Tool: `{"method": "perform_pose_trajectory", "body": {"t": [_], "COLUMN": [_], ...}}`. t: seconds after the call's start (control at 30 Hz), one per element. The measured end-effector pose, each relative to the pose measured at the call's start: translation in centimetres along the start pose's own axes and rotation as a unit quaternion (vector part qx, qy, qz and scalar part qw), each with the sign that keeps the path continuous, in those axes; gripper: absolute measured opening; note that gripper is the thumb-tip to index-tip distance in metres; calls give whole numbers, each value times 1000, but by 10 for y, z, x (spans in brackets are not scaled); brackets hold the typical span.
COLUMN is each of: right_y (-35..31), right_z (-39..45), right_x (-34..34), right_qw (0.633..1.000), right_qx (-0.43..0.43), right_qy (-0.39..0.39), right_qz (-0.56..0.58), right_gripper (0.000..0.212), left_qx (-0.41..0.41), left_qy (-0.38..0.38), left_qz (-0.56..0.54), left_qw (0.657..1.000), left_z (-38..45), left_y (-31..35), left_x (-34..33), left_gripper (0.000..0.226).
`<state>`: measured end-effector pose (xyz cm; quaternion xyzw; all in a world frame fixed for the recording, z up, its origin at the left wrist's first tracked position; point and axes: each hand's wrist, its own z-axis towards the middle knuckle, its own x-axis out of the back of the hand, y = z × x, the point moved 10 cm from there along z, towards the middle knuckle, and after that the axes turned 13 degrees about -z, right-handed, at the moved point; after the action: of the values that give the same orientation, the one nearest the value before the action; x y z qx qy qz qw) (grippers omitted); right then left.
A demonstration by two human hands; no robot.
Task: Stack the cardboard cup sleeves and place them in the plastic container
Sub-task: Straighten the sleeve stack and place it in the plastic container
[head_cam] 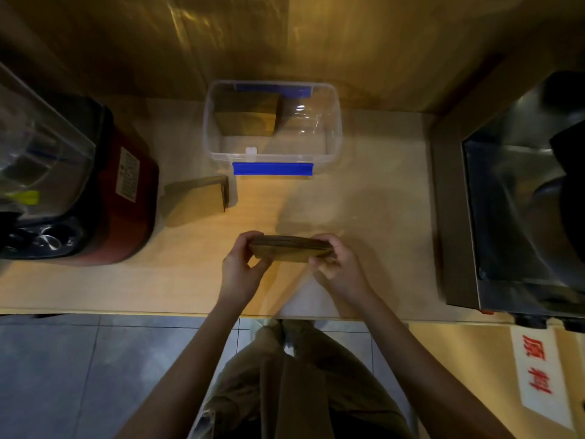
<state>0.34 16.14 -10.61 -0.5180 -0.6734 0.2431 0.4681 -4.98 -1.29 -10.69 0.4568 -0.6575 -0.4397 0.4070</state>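
Two red characters, 原料, mark a white sign (536, 372) at lower right; the label (127, 174) on the red appliance (126, 198) is unreadable; left hand (239, 269) and right hand (340, 264) pinch opposite ends of a sleeve stack (289, 248) above the counter (364, 201); more sleeves (245, 117) stand in the container (334, 147); another pile (198, 199) lies beside it.

brown sleeves (289, 248), clear blue-latched container (272, 122)

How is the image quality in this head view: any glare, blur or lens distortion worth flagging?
Head view: dim, yellowish light; wide-angle bending at the edges; glare spots on the clear plastic container and the foil-like back wall; soft focus throughout, the cardboard sleeves held between the left hand and right hand lack crisp edges.
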Motion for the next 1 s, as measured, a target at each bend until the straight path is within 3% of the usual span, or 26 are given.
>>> {"method": "perform_pose_trajectory", "body": {"t": [0.13,0.27,0.5,0.67,1.0], "right_y": [17,32,37,33,20], "right_z": [7,10,11,12,16], "right_x": [-6,-9,-18,-24,-21], "right_qw": [998,996,987,994,993], "right_qx": [3,-23,-54,-56,-27], "right_qy": [51,90,132,89,84], "right_qz": [-25,-2,67,31,-78], "right_gripper": [33,46,45,67,56], "left_qx": [11,35,80,80,79], "left_qy": [34,28,78,76,111], "left_qz": [19,28,-51,-17,2], "left_qw": [999,999,992,994,991], "left_z": [4,11,5,4,3], "left_y": [-16,-31,-37,-37,-27], "left_x": [-6,-10,-19,-16,-12], "left_gripper": [37,50,55,59,50]}}
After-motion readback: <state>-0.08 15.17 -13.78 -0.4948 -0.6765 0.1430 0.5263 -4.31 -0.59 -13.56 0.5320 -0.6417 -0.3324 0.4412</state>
